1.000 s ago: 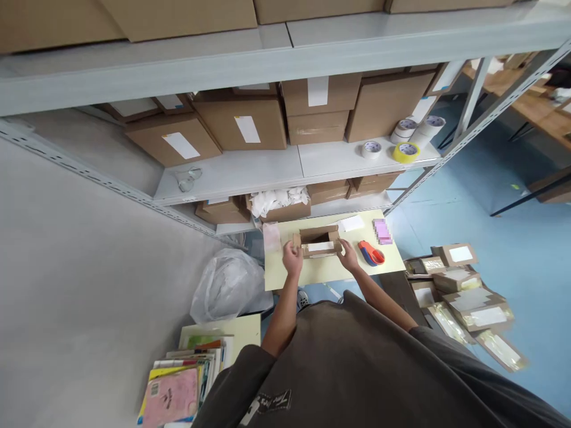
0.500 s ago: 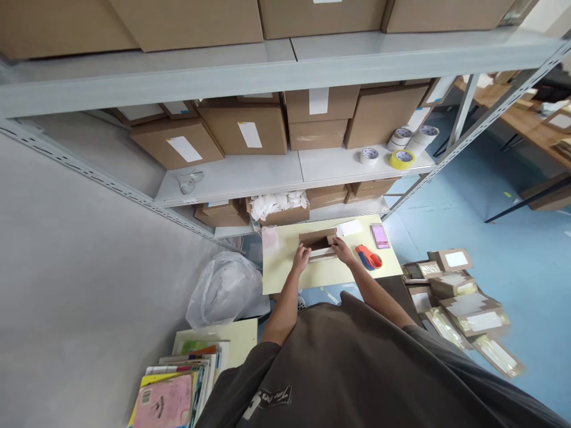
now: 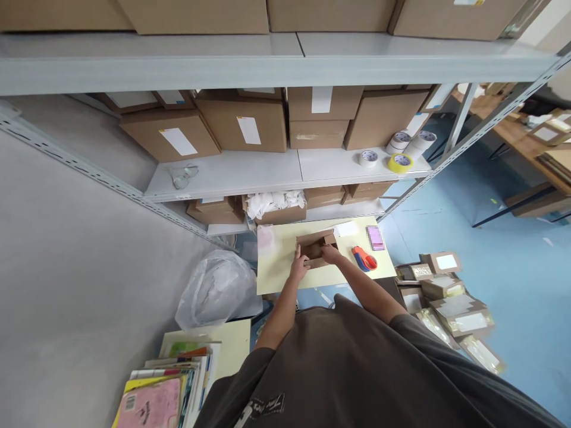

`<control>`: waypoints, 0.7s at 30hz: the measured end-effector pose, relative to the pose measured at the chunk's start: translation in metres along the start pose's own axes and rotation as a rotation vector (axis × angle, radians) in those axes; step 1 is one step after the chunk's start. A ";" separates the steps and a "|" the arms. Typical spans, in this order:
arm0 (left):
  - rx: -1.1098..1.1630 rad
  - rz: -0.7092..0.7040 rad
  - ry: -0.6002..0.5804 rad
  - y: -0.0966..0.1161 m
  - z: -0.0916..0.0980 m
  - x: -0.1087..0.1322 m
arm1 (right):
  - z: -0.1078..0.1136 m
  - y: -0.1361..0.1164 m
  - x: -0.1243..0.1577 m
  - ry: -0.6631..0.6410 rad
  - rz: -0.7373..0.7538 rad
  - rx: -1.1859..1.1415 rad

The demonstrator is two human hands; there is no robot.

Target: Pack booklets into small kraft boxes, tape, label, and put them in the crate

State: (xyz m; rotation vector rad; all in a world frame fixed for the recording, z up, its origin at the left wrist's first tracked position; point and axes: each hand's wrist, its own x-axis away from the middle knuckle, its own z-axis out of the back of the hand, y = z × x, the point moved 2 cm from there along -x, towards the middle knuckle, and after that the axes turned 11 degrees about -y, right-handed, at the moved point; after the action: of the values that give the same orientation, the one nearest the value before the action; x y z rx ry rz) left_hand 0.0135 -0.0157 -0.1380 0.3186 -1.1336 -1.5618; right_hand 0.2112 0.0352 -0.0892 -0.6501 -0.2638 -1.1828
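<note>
A small open cardboard box (image 3: pixel 307 239) stands on the pale yellow tabletop (image 3: pixel 279 273), its opening facing up and its flaps spread. My left hand (image 3: pixel 298 264) grips the near left corner, one finger stretched up along the left side. At the right end, my right hand (image 3: pixel 330 254) holds the box, its fingers partly hidden inside the opening. To the right lies an orange and blue tape dispenser (image 3: pixel 364 259). A white paper (image 3: pixel 347 229) lies behind the box, and a purple blurred item (image 3: pixel 375 238) at the table's right end.
A metal shelf (image 3: pixel 267 169) with cardboard boxes and tape rolls (image 3: pixel 400 162) rises behind the table. A plastic bag (image 3: pixel 214 291) is at the left. Several taped parcels (image 3: pixel 464 315) lie at the right. Magazines (image 3: pixel 151 404) are stacked at lower left.
The box has tipped so that more of its inside shows. My left hand has shifted down the near left corner; my right hand has moved into the opening.
</note>
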 end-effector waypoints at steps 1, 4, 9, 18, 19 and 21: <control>-0.017 0.003 0.008 0.001 0.000 0.000 | -0.001 0.004 0.005 0.027 -0.029 0.007; -0.052 0.000 0.035 0.005 0.000 0.003 | -0.001 0.023 0.019 0.130 -0.090 0.018; -0.117 0.022 0.200 0.009 -0.004 0.019 | -0.001 0.052 0.022 0.059 -0.138 -0.072; -0.070 0.179 0.154 0.018 0.002 0.010 | 0.010 0.042 -0.014 0.015 -0.216 -0.195; -0.063 0.180 0.158 0.018 0.002 0.008 | 0.011 0.042 -0.019 0.001 -0.241 -0.196; -0.049 0.175 0.181 0.018 0.000 0.007 | 0.010 0.043 -0.028 -0.036 -0.298 -0.190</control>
State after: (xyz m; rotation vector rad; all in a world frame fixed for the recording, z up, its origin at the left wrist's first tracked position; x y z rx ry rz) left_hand 0.0215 -0.0203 -0.1214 0.3134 -0.9555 -1.3757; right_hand 0.2420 0.0724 -0.1098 -0.8179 -0.2875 -1.4950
